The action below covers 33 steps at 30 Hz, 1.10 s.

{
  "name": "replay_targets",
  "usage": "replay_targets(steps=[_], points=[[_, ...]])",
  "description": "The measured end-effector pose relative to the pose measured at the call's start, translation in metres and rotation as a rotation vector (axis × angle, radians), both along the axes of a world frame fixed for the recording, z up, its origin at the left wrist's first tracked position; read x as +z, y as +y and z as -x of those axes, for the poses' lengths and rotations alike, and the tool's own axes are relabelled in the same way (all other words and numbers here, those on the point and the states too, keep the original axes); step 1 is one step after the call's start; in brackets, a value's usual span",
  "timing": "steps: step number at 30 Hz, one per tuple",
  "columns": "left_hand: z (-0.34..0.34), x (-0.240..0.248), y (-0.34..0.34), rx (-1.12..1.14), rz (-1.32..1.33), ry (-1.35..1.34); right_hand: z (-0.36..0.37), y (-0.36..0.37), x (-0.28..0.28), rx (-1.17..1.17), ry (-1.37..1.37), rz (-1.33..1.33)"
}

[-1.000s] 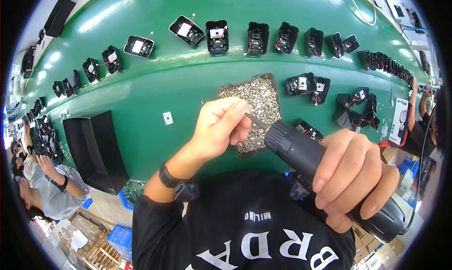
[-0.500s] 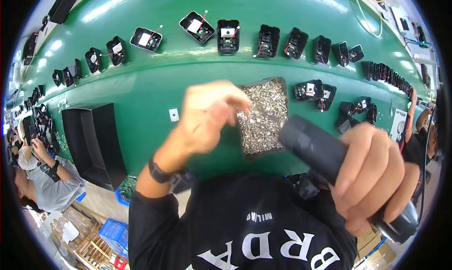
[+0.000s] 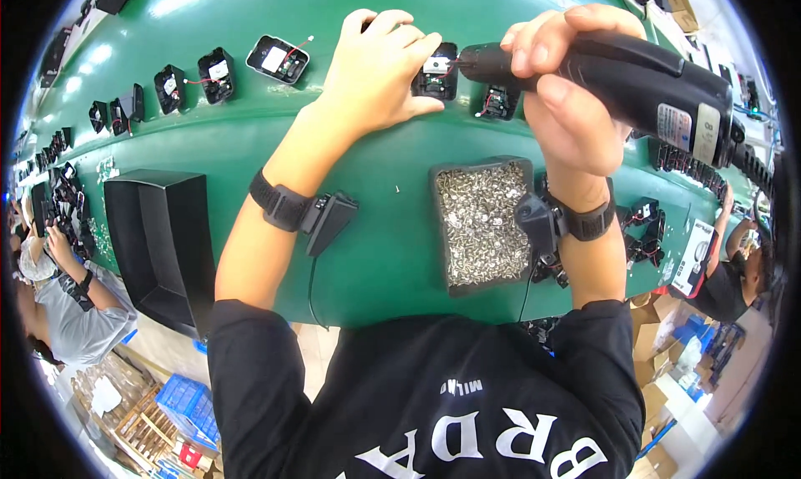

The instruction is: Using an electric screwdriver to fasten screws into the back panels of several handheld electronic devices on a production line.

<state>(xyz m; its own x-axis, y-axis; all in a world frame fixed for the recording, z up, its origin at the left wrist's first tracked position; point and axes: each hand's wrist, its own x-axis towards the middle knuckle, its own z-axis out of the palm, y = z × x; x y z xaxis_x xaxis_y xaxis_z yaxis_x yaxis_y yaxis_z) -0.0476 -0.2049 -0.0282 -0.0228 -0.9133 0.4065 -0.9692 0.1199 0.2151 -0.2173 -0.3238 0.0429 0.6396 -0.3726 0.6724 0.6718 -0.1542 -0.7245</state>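
Observation:
My right hand (image 3: pixel 576 87) is wrapped round a black corded electric screwdriver (image 3: pixel 642 87), held nearly level. Its thin bit points left, over a small open black plastic housing (image 3: pixel 436 85) with a white piece and red wires inside. Whether the bit touches a screw is too small to tell. My left hand (image 3: pixel 367 74) is at the left side of this housing, thumb at its near edge and forefinger at its far edge. Another dark part shows between the left fingers, mostly hidden. Nearer to me stands a black tray of small screws (image 3: pixel 440 254).
More black housings with wires line the green table, such as one housing (image 3: pixel 278 59) at the left. A large black box (image 3: pixel 158 245) stands at the left. One loose screw (image 3: pixel 397 189) lies left of the tray. Co-workers sit on both sides.
My left hand has left the screw tray and moved forward to the housing. The screwdriver in my right hand has moved from beside the tray up and forward, its bit now at the housing.

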Motion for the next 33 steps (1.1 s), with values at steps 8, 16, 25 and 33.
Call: replay_targets(steps=[8,16,25,33], points=[[0.000,0.007,-0.003,0.007,-0.023,0.024,-0.006,-0.003,-0.012,-0.019,0.002,-0.062],[0.001,0.013,-0.003,0.009,-0.066,0.009,-0.008,-0.002,-0.015,-0.051,-0.006,-0.051],[-0.002,0.009,-0.001,0.016,-0.032,0.005,-0.008,0.002,-0.020,-0.062,-0.038,-0.053],[0.001,0.012,-0.001,0.029,-0.041,-0.001,-0.005,0.002,-0.018,-0.071,-0.054,-0.061]])
